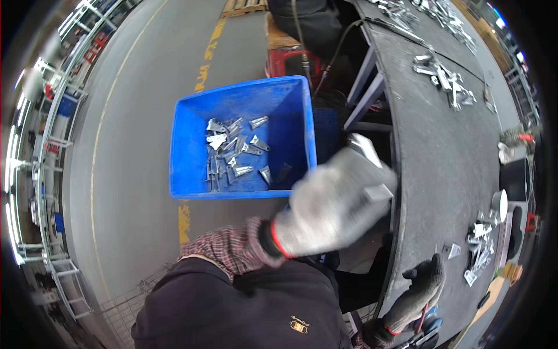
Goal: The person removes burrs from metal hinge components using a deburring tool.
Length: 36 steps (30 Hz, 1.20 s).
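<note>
My left hand (334, 206), in a grey glove with a red-edged cuff, is blurred between the blue bin and the table. Its fingers are closed on a shiny metal bracket (366, 149), which sticks out at the top; a second bit of metal shows at the side of the fingers. My right hand (415, 294), gloved in grey with dark fingertips, is over the table's near edge, its thumb apart from the fingers and nothing visible between them. Several metal brackets (243, 170) lie loose in the blue bin (241, 196) to the left.
The dark table (442, 157) runs along the right. On it lie a pile of metal parts (479, 253), a single bracket (454, 250), another pile (447, 81) farther off and a white round container (499, 202). A red stool (276, 61) stands beyond the bin, near hanging hoses.
</note>
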Available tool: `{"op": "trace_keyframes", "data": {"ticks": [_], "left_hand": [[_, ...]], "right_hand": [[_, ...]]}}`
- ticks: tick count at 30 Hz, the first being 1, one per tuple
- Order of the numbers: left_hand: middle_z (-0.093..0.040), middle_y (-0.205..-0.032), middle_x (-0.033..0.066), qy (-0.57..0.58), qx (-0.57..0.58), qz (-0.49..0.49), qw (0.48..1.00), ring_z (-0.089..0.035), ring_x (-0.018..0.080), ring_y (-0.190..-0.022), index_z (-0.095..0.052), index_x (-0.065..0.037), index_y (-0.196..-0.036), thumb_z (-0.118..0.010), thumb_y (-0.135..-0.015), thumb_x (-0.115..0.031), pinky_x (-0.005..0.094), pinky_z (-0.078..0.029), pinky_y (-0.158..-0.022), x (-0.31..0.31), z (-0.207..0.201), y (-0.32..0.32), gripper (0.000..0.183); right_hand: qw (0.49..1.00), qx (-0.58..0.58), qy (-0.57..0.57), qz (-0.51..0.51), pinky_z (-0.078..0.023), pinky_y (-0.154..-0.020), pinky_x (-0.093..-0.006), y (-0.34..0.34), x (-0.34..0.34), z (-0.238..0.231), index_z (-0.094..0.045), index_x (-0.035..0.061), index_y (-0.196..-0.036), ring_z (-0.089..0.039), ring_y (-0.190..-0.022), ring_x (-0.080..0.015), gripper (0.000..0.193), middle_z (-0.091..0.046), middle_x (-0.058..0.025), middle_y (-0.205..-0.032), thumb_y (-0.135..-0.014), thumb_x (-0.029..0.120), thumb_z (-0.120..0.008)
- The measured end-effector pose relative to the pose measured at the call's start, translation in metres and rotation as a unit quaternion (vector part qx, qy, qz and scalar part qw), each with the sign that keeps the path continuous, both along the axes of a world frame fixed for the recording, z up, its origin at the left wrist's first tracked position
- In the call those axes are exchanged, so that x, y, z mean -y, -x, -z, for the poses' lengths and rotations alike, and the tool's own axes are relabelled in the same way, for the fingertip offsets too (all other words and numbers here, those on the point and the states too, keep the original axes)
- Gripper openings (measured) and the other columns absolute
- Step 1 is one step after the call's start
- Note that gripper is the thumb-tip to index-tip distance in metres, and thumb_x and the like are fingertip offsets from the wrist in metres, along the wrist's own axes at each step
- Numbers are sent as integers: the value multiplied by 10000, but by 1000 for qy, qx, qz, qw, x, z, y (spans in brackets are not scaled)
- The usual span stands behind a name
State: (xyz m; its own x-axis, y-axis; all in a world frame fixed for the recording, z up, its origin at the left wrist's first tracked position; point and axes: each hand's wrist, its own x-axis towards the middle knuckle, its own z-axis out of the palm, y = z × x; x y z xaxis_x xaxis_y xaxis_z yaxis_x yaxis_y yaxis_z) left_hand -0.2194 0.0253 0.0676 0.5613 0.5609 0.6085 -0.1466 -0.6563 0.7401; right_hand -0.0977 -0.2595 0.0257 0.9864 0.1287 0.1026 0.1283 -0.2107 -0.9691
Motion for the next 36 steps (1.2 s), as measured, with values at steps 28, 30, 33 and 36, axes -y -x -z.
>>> {"op": "trace_keyframes", "data": {"ticks": [28,30,33,36], "left_hand": [[-744,-1276,129,-313,-335,491,741,-694,353,-1251,-740,-144,-1317,-782,-956,-322,510,-617,-1004,160,42,-269,405],[-771,-1286,65,-359,-290,540,704,-688,371,-1234,-777,-159,-1343,-774,-918,-236,503,-568,-1089,110,38,-260,432],[-779,-1265,104,-329,-351,562,673,-682,359,-1263,-781,-175,-1388,-887,-792,-231,490,-562,-1096,68,25,-255,608],[-763,-1287,100,-277,-285,561,726,-668,352,-1280,-805,-184,-1350,-934,-736,-274,486,-564,-1094,67,39,-255,634]], "right_hand": [[989,-19,32,141,-622,-794,-314,42,70,34,-760,-7,-1138,-744,-866,-137,192,-789,-96,-965,-963,-6,-837],[990,-50,17,129,-619,-779,-311,35,72,28,-757,-9,-1141,-741,-854,-132,190,-783,-92,-956,-970,1,-840],[988,-120,-25,96,-613,-748,-300,24,77,24,-751,-19,-1121,-740,-847,-120,167,-768,-75,-933,-988,18,-846],[982,-166,-39,79,-608,-765,-299,11,81,9,-759,-23,-1110,-743,-865,-119,162,-780,-74,-934,-983,19,-850]]}}
